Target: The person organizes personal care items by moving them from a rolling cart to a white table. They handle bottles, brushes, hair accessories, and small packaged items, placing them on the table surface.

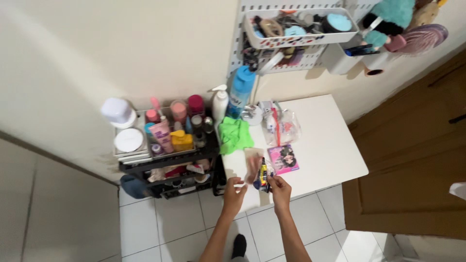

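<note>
My right hand (280, 189) is at the front edge of the white table (330, 145), its fingers closed on a small dark packet with yellow and blue on it (262, 176). My left hand (235, 194) is just to the left, fingers curled, touching a thin clear plastic wrapper (252, 167) that rises from the packet. A small pink card with a dark picture (283, 159) lies on the table right behind my hands. Further back lie a green cloth (234, 135) and a clear plastic bag with red and white items (282, 127).
A black tiered cart (165, 162) crowded with bottles, jars and tubes stands left of the table. A blue bottle (241, 89) and a white pump bottle (220, 103) stand by the wall. A white pegboard basket (298, 26) hangs above. A brown wooden door (417, 160) is at right.
</note>
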